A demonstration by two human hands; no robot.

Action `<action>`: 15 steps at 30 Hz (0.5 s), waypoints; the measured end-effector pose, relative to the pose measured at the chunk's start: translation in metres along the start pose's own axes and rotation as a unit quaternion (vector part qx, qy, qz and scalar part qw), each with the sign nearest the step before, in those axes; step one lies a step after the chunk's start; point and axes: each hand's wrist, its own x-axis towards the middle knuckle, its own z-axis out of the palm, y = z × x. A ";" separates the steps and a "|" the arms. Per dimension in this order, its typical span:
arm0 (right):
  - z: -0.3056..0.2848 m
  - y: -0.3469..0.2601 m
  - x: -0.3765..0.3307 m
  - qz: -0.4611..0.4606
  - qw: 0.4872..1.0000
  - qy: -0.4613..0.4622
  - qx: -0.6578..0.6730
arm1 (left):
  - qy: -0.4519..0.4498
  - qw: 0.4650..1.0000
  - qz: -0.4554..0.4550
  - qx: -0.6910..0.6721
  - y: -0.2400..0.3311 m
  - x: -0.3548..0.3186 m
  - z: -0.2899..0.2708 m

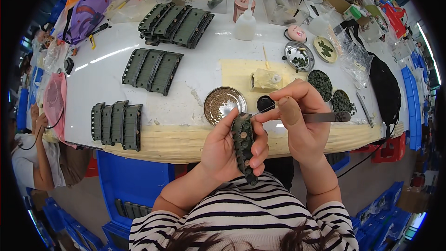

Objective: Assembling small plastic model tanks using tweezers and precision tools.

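My left hand (219, 151) is closed around a narrow dark green model part (243, 146), held upright over the table's front edge. Small round wheel-like pieces run along its side, one of them tan. My right hand (306, 128) grips grey metal tweezers (339, 116), their broad end sticking out to the right. The thin tips reach the upper end of the part; anything between them is too small to make out. A covering wraps the right thumb. Just beyond my hands stand a metal dish (218, 102) of tiny brown pieces and a small black pot (265, 102).
Joined rows of similar green parts (152, 70) lie at left. A taped block (265, 82) holds a small bottle, with a white squeeze bottle (245, 26) behind. Round dishes (320, 83) of green pieces stand at right. Below left is a blue bin (132, 176); a person sits far left.
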 end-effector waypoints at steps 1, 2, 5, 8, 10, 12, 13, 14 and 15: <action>0.000 0.000 0.000 0.001 1.000 -0.001 -0.001 | 0.002 1.000 0.000 0.000 0.000 0.000 0.000; 0.000 0.000 0.000 0.002 1.000 -0.001 -0.001 | 0.002 1.000 0.000 0.001 0.000 0.000 0.000; 0.000 0.000 0.000 0.006 1.000 -0.001 0.001 | 0.004 1.000 -0.001 0.002 0.000 0.000 0.000; -0.001 0.000 0.000 0.009 1.000 0.006 0.003 | 0.007 1.000 -0.003 0.001 0.000 0.000 0.000; -0.001 0.001 0.000 0.012 1.000 0.009 0.019 | 0.006 1.000 -0.006 -0.003 0.000 0.000 0.000; -0.003 0.002 -0.001 0.018 0.999 0.010 0.050 | 0.009 1.000 -0.007 -0.006 0.000 0.000 0.001; -0.003 0.003 -0.001 0.020 0.998 0.010 0.052 | 0.010 1.000 -0.008 -0.007 0.000 0.000 0.001; -0.003 0.003 -0.001 0.022 0.998 0.010 0.054 | 0.011 1.000 -0.007 -0.005 0.000 0.000 0.001; -0.004 0.003 -0.001 0.025 0.998 0.009 0.056 | 0.012 1.000 -0.006 -0.004 0.000 0.000 0.001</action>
